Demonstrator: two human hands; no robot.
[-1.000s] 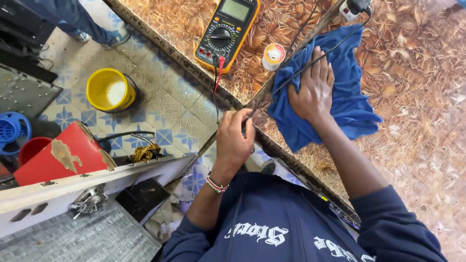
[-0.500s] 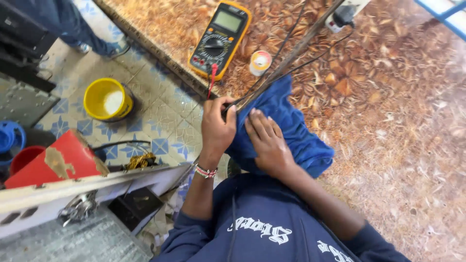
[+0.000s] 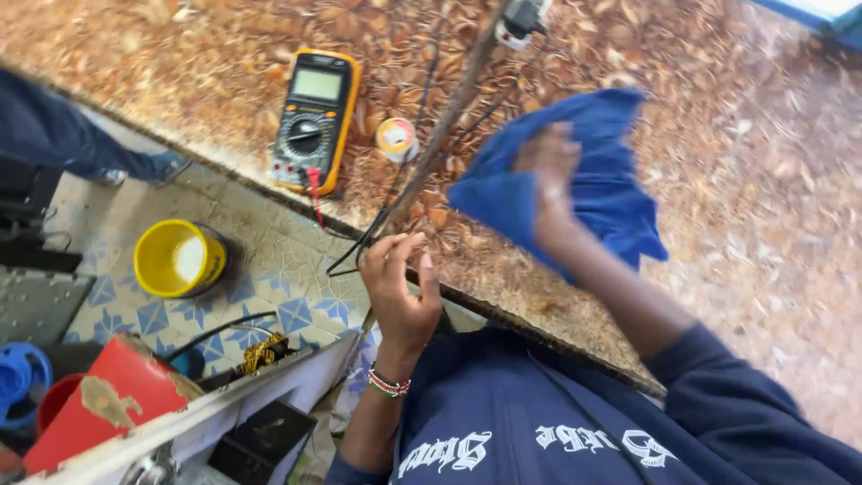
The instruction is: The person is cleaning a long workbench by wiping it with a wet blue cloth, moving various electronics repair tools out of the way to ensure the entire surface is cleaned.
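A long thin metal rod lies slantwise across the brown patterned worktop. My left hand, with a beaded bracelet on the wrist, grips the rod's near end at the worktop's edge. Farther along the rod, my right hand is blurred and holds a blue cloth bunched over it. The part of the rod under the cloth is hidden.
A yellow and black multimeter with red and black leads and a small spool lie left of the rod. A plug sits at the far end. On the tiled floor are a yellow bucket, a red box and another person's leg.
My right hand has slid the blue cloth up the rod, away from my body. My left hand still grips the near end. The view has shifted.
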